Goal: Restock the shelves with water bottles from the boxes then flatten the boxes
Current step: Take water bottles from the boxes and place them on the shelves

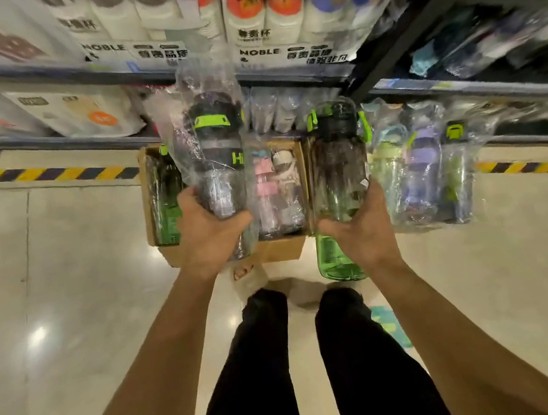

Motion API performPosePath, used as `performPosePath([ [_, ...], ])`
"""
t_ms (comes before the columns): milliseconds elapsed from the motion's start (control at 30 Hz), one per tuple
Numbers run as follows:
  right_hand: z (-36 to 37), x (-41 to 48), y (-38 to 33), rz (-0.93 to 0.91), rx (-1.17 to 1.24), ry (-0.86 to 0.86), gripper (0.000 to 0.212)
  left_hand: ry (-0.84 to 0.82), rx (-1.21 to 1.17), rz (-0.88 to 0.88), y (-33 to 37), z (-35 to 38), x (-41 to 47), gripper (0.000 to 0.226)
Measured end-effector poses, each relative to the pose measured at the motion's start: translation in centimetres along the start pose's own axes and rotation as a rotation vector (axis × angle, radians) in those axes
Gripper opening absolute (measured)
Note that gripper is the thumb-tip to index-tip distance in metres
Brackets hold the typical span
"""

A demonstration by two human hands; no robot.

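Observation:
My left hand [212, 235] grips the lower end of a plastic-wrapped bottle [215, 152] with a black lid and a lime-green clasp. In my right hand [360, 229] is a green see-through bottle [338, 178] with a black cap, held by its lower half. Both bottles are raised above an open cardboard box [271, 250] on the floor. Inside the box lie a green bottle [164, 200] at the left and pink wrapped bottles [272, 187] in the middle. Several wrapped bottles [423, 168], green and purple, stand on the bottom shelf at the right.
Shelves [458, 90] run across the top, stocked with stacks of paper cups [251, 6] and white packs [81, 113]. Yellow-black hazard tape [44, 173] marks the floor along the shelf base. My legs and a sandalled foot [244, 273] are just behind the box.

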State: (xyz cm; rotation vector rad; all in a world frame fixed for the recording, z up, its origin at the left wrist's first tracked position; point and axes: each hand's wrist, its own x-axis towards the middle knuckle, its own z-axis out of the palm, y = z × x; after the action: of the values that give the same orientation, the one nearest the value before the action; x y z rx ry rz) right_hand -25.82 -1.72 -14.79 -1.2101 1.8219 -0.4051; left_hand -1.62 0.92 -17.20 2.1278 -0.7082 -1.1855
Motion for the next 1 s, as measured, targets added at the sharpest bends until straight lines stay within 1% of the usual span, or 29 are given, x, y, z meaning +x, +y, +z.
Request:
performPosePath([
  [67,-3.2,-2.3,-1.4,-0.065,0.061,0.038,0.077,-0.025,0.008,0.050,2.8,-1.2,-3.0,0.101],
  [133,-6.9,-4.9,-3.0,-0.088,0.114,0.064,0.077,-0.052,0.015,0.115,6.2,-2.2,-6.4,0.100],
  [200,-10.7,-7.3,-4.7,-0.137,0.144,0.102,0.083,-0.068,0.056,0.196,9.9,-2.8,-9.9,0.097],
  [233,-12.6,-8.3,-5.2,-0.165,0.169,0.127,0.083,-0.071,0.067,0.241,11.6,-2.9,-11.6,0.096],
  [300,-16.6,-10.6,-6.4,-0.267,0.196,0.189,0.075,-0.073,0.039,0.345,14.9,-2.6,-15.2,0.092],
  [400,-23.2,-13.7,-7.3,-0.373,0.228,0.254,0.074,-0.097,0.059,0.440,20.4,-1.1,-20.5,0.087],
  [467,-27.8,-15.9,-7.6,-0.419,0.268,0.288,0.073,-0.117,0.054,0.536,24.1,0.4,-24.0,0.085],
  [567,-35.1,-19.1,-7.6,-0.498,0.306,0.393,0.080,-0.143,0.051,0.684,29.7,3.5,-29.3,0.096],
  [700,-44.6,-22.2,-6.2,-0.542,0.338,0.533,0.095,-0.167,0.026,0.859,36.0,8.6,-35.6,0.091],
  [800,-51.2,-23.9,-4.8,-0.548,0.326,0.645,0.111,-0.231,-0.015,0.964,40.2,12.3,-39.8,0.098],
  [867,-55.0,-24.6,-3.8,-0.555,0.320,0.702,0.116,-0.261,-0.039,1.018,42.8,14.7,-42.5,0.101],
  [933,-58.5,-25.1,-3.2,-0.572,0.324,0.753,0.116,-0.286,-0.061,1.070,45.3,17.0,-44.7,0.099],
  [967,-60.2,-25.3,-3.0,-0.593,0.328,0.776,0.109,-0.299,-0.070,1.094,46.5,18.1,-45.6,0.098],
  [1000,-61.8,-25.4,-3.0,-0.612,0.329,0.800,0.096,-0.311,-0.083,1.121,47.7,19.3,-46.4,0.097],
])
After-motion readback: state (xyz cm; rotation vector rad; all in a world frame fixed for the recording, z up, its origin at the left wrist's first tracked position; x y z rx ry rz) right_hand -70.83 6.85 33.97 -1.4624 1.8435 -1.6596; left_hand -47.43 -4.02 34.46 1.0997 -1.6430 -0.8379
